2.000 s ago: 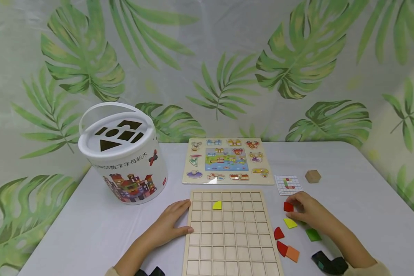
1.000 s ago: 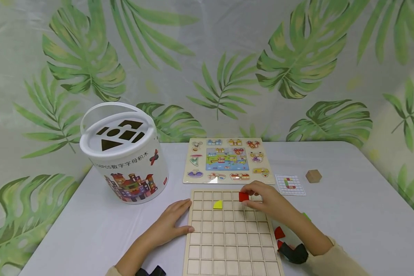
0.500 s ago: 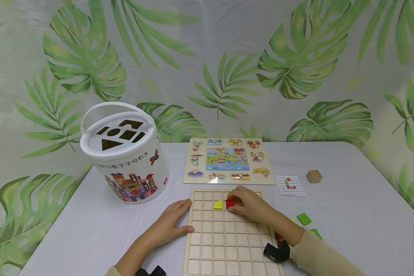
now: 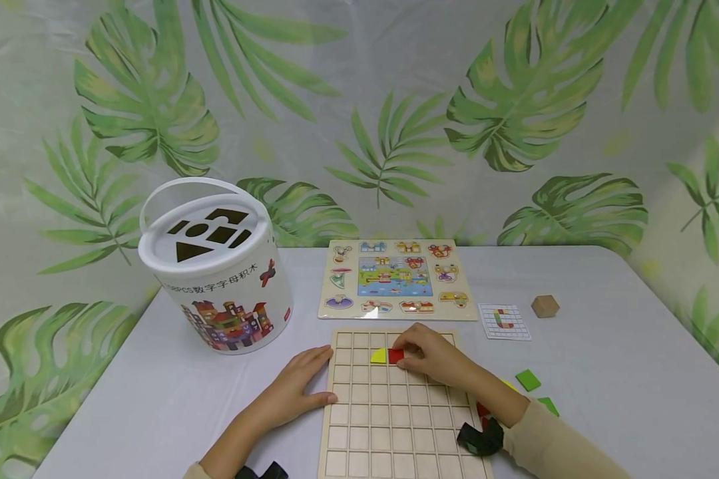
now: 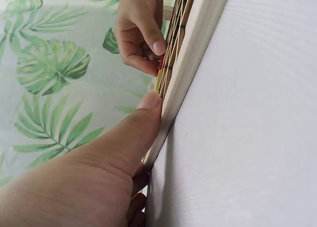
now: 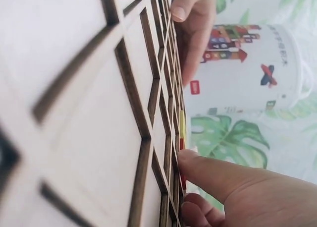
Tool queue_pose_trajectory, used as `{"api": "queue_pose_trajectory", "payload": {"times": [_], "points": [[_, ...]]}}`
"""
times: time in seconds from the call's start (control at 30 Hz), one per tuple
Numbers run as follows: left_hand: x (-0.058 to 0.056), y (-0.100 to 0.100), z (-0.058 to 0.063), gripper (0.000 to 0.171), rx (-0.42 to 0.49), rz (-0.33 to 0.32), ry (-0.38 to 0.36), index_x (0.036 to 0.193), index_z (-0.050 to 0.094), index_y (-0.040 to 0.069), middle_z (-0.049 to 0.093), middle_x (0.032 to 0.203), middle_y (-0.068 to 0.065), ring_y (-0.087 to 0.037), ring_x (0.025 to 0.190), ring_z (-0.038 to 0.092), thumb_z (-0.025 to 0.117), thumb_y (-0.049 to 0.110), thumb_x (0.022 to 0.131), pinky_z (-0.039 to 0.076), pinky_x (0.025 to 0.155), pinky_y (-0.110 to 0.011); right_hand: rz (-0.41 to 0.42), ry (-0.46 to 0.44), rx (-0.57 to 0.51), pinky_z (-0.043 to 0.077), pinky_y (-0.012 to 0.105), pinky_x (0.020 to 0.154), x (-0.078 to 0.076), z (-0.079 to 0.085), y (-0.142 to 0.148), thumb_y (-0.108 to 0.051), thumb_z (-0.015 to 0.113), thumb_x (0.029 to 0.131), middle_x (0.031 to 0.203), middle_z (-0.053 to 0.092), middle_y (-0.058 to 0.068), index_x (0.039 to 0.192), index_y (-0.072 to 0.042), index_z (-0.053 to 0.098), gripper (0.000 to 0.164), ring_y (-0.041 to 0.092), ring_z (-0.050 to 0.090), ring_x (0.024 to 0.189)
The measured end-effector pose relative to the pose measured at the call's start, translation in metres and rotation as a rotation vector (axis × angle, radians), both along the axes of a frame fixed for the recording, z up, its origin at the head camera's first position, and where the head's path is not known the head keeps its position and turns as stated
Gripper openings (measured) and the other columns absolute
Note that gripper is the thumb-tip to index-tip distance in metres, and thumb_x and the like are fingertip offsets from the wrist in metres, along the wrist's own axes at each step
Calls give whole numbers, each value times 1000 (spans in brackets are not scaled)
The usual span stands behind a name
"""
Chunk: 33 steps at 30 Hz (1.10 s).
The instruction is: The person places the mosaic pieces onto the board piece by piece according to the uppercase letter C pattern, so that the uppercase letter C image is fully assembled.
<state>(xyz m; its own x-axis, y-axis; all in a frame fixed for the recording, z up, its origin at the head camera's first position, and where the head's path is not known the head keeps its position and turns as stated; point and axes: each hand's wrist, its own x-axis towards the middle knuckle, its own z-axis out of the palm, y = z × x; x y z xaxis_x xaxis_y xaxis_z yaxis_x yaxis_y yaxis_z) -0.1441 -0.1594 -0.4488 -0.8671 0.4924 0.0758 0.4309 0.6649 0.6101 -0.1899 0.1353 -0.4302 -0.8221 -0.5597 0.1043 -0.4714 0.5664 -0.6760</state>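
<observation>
Red square tile (image 4: 396, 356), no long axis evident, lies at the left of the right hand (image 4: 434, 354), the nearer, which pinches it toward the grid board (image 4: 400, 416)'s far edge, beside the yellow tile (image 4: 379, 357); left hand (image 4: 305, 380), fingers extended, touches the board's left edge.

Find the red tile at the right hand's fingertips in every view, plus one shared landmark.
Head: the red tile is below centre, slightly right, held by the right hand.
Left wrist: upper middle, a thin sliver by the right hand.
Right wrist: lower half, just right of centre, partly hidden.
Shared landmark: the yellow tile, beside it in all three.
</observation>
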Motion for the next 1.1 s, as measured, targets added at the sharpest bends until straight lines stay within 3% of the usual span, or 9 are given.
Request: {"api": "queue_pose_trajectory", "payload": {"times": [0.13, 0.3, 0.47, 0.73, 0.93, 1.1], "points": [[0, 0, 0, 80, 3, 3, 0, 138, 34, 6, 31, 142, -8, -29, 129, 23, 60, 52, 77, 21, 103, -49, 20, -23, 4, 42, 28, 73, 1, 2, 0, -21, 68, 81, 99, 50, -4, 102, -16, 63, 22, 13, 45, 85], [1, 0, 0, 80, 4, 9, 1, 138, 35, 6, 32, 142, -8, -30, 129, 24, 60, 52, 77, 21, 103, -49, 32, -65, 38, 42, 35, 80, 4, 9, 4, -26, 68, 81, 105, 50, -2, 117, -12, 58, 39, 14, 47, 92], [2, 0, 1, 80, 5, 11, -3, 138, 35, 6, 31, 142, -8, -30, 129, 24, 60, 52, 78, 22, 102, -49, 37, -82, -5, 43, 40, 86, 8, 20, 18, -27, 66, 83, 117, 52, 4, 127, -10, 50, 50, 21, 50, 101], [1, -1, 2, 80, -1, 8, 5, 138, 35, 6, 32, 141, -9, -30, 129, 24, 61, 51, 77, 22, 102, -49, -82, 2, -31, 42, 48, 87, 25, 42, 62, -23, 67, 82, 122, 50, 4, 127, -11, 49, 51, 28, 49, 106], [2, -1, 2, 79, 8, 6, 5, 138, 35, 5, 32, 141, -9, -30, 129, 24, 61, 50, 78, 22, 102, -49, -149, 82, 41, 45, 46, 83, 41, 42, 96, -28, 68, 80, 120, 52, 2, 124, -10, 51, 50, 26, 52, 101], [1, 0, 1, 79, 5, 0, 8, 138, 35, 6, 32, 141, -8, -30, 129, 24, 61, 51, 78, 22, 102, -49, -156, 62, 74, 48, 33, 76, 55, 34, 119, -27, 69, 79, 116, 54, 5, 120, -7, 53, 49, 23, 54, 94]]}}
